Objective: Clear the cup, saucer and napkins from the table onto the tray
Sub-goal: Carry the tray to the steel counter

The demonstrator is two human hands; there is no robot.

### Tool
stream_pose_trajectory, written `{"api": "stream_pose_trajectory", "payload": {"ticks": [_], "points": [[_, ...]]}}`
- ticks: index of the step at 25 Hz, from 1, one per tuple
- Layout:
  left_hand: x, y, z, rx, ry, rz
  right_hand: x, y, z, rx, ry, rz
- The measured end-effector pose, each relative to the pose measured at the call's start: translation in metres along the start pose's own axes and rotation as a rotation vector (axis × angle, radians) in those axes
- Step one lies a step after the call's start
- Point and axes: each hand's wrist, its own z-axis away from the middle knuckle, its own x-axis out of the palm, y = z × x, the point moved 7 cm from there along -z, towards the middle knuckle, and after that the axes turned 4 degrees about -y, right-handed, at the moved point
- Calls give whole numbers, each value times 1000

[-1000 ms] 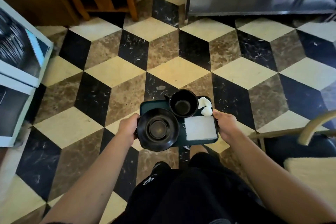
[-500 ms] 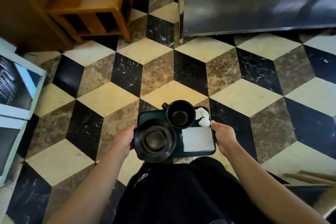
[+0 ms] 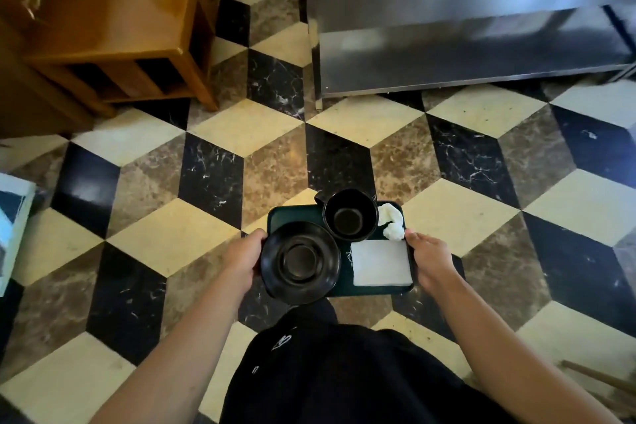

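The tray (image 3: 296,213) sits level between my two hands above the tiled floor (image 3: 241,127), and it already carries everything: the black saucer (image 3: 300,262) at the near left, overhanging the edge, the black cup (image 3: 349,215) upright at the far middle, a crumpled napkin (image 3: 392,225) just beside the cup and a flat folded napkin (image 3: 381,263) at the near right. My left hand (image 3: 242,256) grips the left edge of the tray, fingers curled under by the saucer; my right hand (image 3: 428,258) grips the right edge, thumb on the rim beside the folded napkin. Loading looks done, so the step in hand is carrying. To do it well I keep the tray flat, since the overhanging saucer could slide off, walk smoothly, and steer between the wooden cabinet (image 3: 103,10) and the steel bench (image 3: 464,17) ahead.
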Motion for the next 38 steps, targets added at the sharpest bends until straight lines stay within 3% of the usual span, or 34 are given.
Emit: {"api": "stream_pose_trajectory", "payload": {"ticks": [12,20,26,38], "points": [[91,256,-117,27,-128,-63,79,-196,-131,-51,83,-56],[153,369,-170,23,-99,-57,99,-318,-235,-75,107,-84],[214,468,-182,94,-38,25,103,-436,-312,-137,21,-36],[329,641,-218,193,-64,81,111,-642,-434,-206,-19,20]]}}
